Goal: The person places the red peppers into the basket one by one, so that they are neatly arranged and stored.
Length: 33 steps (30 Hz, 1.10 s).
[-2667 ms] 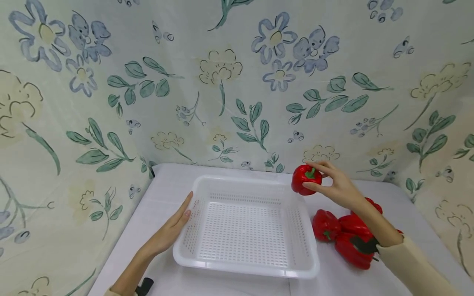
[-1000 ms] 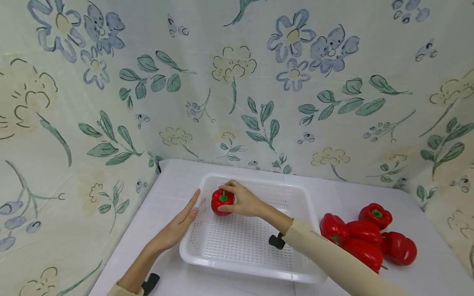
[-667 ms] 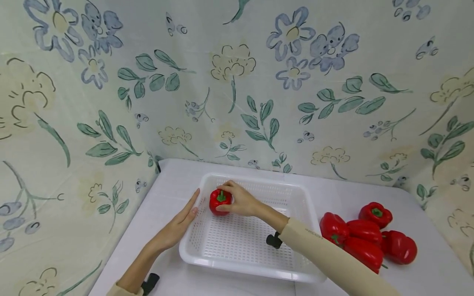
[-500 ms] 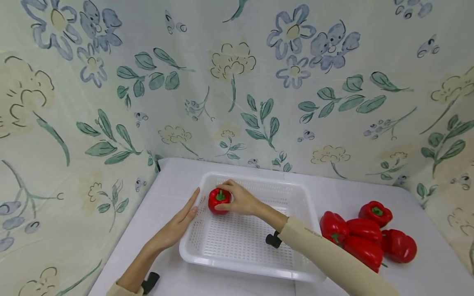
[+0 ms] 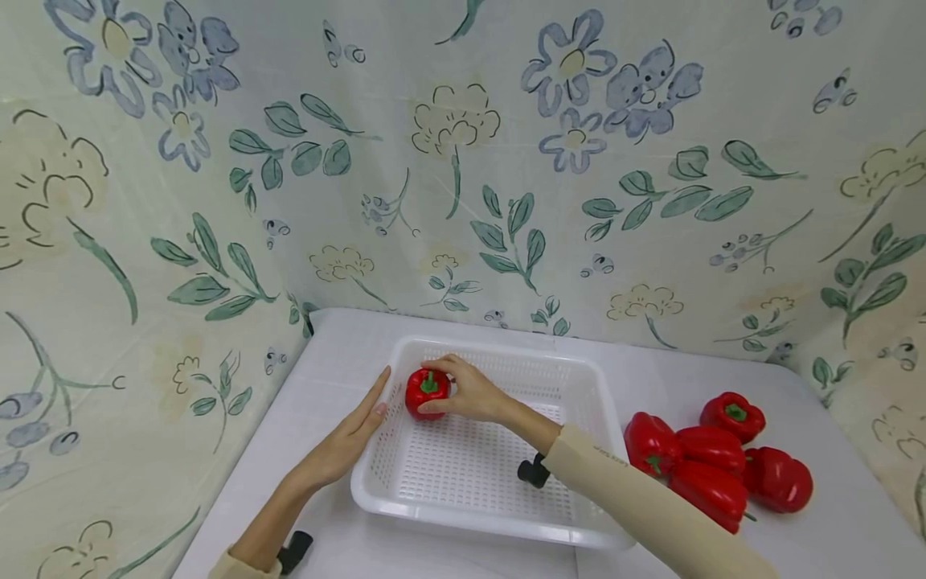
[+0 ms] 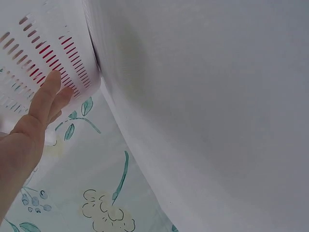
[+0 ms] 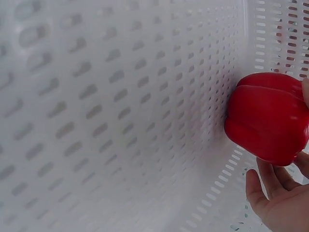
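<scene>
A red bell pepper (image 5: 424, 393) with a green stem stands stem-up in the far left corner of a white perforated plastic basket (image 5: 485, 535). My right hand (image 5: 466, 392) holds it from the right, thumb on the near side and fingers over the far side. In the right wrist view the pepper (image 7: 265, 116) sits right at the basket's floor, fingertips (image 7: 256, 186) curving by its side. My left hand (image 5: 347, 438) lies with straight fingers against the basket's outer left wall; the left wrist view shows its fingers (image 6: 46, 94) along the slots.
Several more red bell peppers (image 5: 712, 452) lie clustered on the white-covered table (image 5: 832, 531), right of the basket. A floral cloth (image 5: 463, 177) hangs behind and at the sides. Small black wrist devices (image 5: 534, 472) sit under both forearms.
My right hand has carried the pepper from above the basket's right rim leftward and down into the far left corner, then shifted it slightly left. The left hand stays on the wall.
</scene>
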Each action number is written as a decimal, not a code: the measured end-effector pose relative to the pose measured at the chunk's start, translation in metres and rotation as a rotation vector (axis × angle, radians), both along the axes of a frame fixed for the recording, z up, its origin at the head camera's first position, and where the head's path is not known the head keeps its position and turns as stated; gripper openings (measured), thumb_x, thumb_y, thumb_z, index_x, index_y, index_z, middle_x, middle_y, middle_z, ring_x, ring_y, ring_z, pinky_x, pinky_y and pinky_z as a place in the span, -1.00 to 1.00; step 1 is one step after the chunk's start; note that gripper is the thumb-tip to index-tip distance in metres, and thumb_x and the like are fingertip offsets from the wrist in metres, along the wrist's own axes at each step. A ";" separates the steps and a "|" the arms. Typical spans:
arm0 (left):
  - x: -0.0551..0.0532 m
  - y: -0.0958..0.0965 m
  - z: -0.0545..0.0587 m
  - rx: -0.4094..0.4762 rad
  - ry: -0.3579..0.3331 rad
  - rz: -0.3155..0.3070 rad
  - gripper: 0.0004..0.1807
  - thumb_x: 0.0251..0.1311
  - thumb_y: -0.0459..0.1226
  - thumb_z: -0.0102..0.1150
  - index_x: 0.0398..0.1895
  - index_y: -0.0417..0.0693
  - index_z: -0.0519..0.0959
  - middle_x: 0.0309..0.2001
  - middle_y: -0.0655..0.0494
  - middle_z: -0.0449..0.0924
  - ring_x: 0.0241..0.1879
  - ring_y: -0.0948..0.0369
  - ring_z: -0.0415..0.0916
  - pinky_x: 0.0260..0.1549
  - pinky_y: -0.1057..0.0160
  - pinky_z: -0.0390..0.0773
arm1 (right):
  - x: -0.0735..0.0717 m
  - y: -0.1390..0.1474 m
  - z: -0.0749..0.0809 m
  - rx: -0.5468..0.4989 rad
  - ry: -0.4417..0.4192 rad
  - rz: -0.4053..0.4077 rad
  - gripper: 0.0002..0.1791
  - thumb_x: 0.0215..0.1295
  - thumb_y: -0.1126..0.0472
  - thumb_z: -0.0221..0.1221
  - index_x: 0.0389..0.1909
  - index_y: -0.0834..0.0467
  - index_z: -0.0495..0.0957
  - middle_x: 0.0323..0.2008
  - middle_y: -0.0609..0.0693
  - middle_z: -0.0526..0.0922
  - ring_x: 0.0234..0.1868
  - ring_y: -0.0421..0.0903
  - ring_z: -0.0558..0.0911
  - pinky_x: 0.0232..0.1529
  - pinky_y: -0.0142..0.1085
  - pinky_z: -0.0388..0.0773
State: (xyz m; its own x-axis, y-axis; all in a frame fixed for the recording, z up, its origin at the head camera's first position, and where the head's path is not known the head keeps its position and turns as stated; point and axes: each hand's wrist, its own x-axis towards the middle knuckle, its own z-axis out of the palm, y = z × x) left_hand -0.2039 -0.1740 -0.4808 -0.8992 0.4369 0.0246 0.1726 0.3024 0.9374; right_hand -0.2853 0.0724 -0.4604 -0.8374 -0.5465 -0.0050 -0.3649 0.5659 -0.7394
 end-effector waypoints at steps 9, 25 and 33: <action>-0.001 0.003 0.001 -0.013 0.006 0.009 -0.34 0.69 -0.08 -0.35 0.71 0.32 -0.25 0.72 0.03 -0.32 0.66 -0.21 -0.20 0.47 -0.32 0.18 | 0.003 0.018 0.025 0.010 0.005 0.020 -0.13 0.24 -0.04 0.43 0.51 0.16 0.34 0.34 0.11 0.53 0.37 0.11 0.50 0.40 0.12 0.51; 0.001 0.002 0.001 -0.016 -0.001 0.027 -0.34 0.68 -0.07 -0.34 0.71 0.34 -0.25 0.72 0.04 -0.30 0.66 -0.22 -0.19 0.44 -0.31 0.22 | 0.044 0.113 0.107 0.016 0.141 -0.097 -0.20 0.36 -0.05 0.34 0.54 0.04 0.28 0.44 0.07 0.42 0.43 0.16 0.45 0.41 0.21 0.46; 0.002 0.003 0.001 -0.024 -0.008 0.049 -0.33 0.67 -0.04 -0.32 0.71 0.32 -0.25 0.72 0.05 -0.29 0.66 -0.20 -0.18 0.45 -0.28 0.21 | 0.064 0.211 0.125 0.093 0.273 -0.362 -0.11 0.40 -0.04 0.31 0.64 -0.03 0.11 0.53 0.29 0.25 0.43 0.38 0.34 0.24 0.49 0.42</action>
